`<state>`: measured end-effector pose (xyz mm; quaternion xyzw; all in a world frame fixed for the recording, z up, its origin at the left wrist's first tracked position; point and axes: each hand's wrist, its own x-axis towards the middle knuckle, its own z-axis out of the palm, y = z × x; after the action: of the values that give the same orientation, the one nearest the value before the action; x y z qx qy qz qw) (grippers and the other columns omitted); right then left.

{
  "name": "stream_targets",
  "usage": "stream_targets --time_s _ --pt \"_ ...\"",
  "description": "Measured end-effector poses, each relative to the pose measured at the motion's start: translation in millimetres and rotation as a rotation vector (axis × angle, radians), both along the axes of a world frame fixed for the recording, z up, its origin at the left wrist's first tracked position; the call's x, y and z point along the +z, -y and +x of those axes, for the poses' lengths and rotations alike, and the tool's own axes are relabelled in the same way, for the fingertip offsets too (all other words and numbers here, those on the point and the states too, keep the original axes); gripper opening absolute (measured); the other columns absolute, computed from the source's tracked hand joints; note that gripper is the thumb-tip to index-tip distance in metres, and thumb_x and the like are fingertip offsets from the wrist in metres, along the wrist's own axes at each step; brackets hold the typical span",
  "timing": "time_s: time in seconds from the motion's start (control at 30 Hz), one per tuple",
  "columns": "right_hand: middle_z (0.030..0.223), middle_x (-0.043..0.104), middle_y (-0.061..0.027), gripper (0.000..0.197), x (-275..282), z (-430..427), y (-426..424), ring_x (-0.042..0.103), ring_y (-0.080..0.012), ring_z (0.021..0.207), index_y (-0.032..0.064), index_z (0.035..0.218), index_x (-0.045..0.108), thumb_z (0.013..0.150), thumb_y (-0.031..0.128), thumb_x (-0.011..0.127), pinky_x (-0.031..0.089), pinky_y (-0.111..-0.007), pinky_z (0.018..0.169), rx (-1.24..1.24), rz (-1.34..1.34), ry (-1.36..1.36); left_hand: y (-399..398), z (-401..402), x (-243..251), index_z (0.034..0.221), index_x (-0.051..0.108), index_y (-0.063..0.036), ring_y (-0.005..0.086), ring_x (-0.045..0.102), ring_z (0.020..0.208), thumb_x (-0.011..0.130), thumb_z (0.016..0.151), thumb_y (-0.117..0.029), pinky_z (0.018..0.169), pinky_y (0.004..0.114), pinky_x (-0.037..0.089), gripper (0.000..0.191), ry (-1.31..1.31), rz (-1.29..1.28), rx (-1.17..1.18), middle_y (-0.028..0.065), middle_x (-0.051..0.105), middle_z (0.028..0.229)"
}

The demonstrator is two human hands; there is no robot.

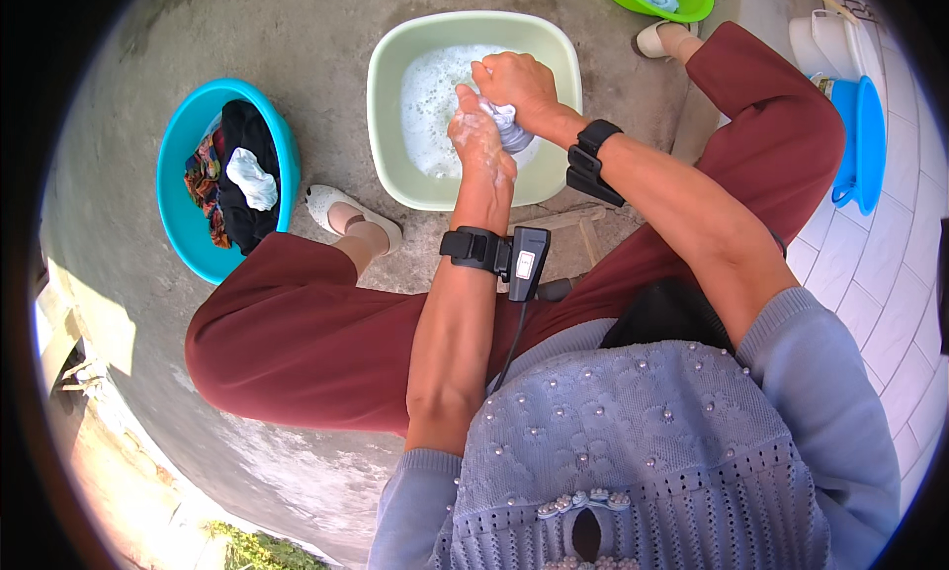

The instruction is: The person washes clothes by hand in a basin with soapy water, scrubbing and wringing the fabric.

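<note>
Both of my hands are over a pale green plastic basin that holds soapy water thick with white suds. Between them is a bunched, wet, light lavender cloth. My left hand, streaked with foam, grips the cloth from the near left. My right hand is closed in a fist on its upper right side. Parts of the cloth are hidden by my fingers and palms.
Left of the basin stands a turquoise tub holding dark, patterned and white clothes. A green basin with light blue cloth sits at the upper right. A blue bucket lies by the white tiled wall. My shoes flank the basin.
</note>
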<state>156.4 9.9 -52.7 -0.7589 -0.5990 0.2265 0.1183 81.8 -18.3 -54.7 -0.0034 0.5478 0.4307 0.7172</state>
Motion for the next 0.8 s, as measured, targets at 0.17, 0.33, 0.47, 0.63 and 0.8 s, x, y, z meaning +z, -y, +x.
stream_targets --time_s 0.17,0.33,0.47,0.63,0.8 --pt "0.057 0.058 -0.0124 0.037 39 -43 40 0.057 -0.0288 0.053 0.0084 0.061 0.061 0.083 0.032 0.043 0.044 -0.039 0.047 0.242 0.192 -0.112 1 -28 -28 0.082 0.049 -0.0076 0.0149 0.051 0.059 0.046 0.088 -0.038 0.049 0.03 0.043 0.031 0.153 0.023 0.129 0.0026 0.05 0.071" --pt "0.057 0.058 -0.0126 0.033 11 -12 13 0.057 -0.0286 0.053 0.0083 0.061 0.061 0.078 0.03 0.045 0.044 -0.04 0.048 0.022 0.019 -0.024 4 -5 -14 0.084 0.045 -0.0065 0.0151 0.05 0.058 0.04 0.09 -0.039 0.046 0.03 0.042 0.034 0.08 -0.026 0.074 0.0036 0.049 0.07" --pt "0.055 0.056 -0.013 0.032 18 -24 15 0.054 -0.0306 0.05 0.0063 0.059 0.057 0.079 0.031 0.051 0.042 -0.039 0.045 0.058 0.133 -0.078 2 -14 -15 0.086 0.045 -0.0069 0.0161 0.052 0.063 0.037 0.091 -0.039 0.051 0.031 0.044 0.034 0.126 0.006 0.138 0.0047 0.05 0.074" --pt "0.054 0.055 -0.0131 0.032 36 -53 49 0.055 -0.0303 0.05 0.0058 0.059 0.057 0.079 0.03 0.051 0.042 -0.039 0.046 0.168 0.348 -0.181 4 -42 -40 0.082 0.045 -0.0112 0.0171 0.05 0.063 0.041 0.089 -0.041 0.054 0.03 0.043 0.031 0.063 0.121 0.096 0.0032 0.05 0.071" --pt "0.057 0.058 -0.0133 0.035 11 -12 2 0.055 -0.0309 0.052 0.0059 0.059 0.059 0.079 0.031 0.046 0.044 -0.039 0.049 -0.037 0.019 -0.068 -5 -4 -5 0.088 0.045 -0.0058 0.0162 0.053 0.07 0.036 0.091 -0.04 0.055 0.029 0.045 0.035 0.055 -0.058 0.101 0.005 0.051 0.081"
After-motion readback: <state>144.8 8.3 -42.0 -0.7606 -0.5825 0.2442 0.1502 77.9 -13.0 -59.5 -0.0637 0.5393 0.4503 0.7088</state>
